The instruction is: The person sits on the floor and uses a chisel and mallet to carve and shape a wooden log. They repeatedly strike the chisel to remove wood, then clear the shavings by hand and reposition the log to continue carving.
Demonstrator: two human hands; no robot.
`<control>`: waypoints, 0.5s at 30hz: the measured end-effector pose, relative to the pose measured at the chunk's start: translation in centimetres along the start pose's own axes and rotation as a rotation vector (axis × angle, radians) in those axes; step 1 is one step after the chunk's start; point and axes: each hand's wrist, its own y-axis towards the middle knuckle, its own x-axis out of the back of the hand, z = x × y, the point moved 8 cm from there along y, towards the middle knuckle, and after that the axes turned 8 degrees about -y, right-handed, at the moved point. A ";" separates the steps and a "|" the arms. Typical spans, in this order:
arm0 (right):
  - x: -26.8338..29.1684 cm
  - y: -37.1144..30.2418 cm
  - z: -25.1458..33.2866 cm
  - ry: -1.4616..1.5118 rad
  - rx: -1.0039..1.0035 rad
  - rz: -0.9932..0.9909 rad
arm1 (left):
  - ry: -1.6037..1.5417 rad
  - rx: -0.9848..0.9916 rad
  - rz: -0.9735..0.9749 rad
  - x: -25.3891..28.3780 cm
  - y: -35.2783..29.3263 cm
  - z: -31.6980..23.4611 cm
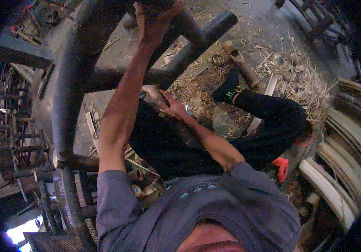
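A frame of thick, dark bamboo poles [68, 84] stands before me, leaning across the upper left. My left arm stretches up to its far part, where my left hand [155, 19] is closed round a dark pole; the fingertips are partly cut off by the picture's top edge. Lower down, close to my left thigh and under a dark crosspiece [117, 79], my right hand [175, 108] is closed on a short, pale brown piece [152, 91] with a rounded end. Its kind is unclear, as the hand and the frame cover part of it.
Shavings [298, 77] litter the floor, with a notched bamboo tube [243, 67] near my foot. Bundles of split bamboo strips [329, 189] lie at right. A red tool [281, 168] is beside my right knee. Bamboo frames [25, 134] crowd the left.
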 end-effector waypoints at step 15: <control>7.4 -8.8 -2.2 -0.034 -0.002 0.097 | -0.037 0.028 0.104 -3.5 -0.9 2.0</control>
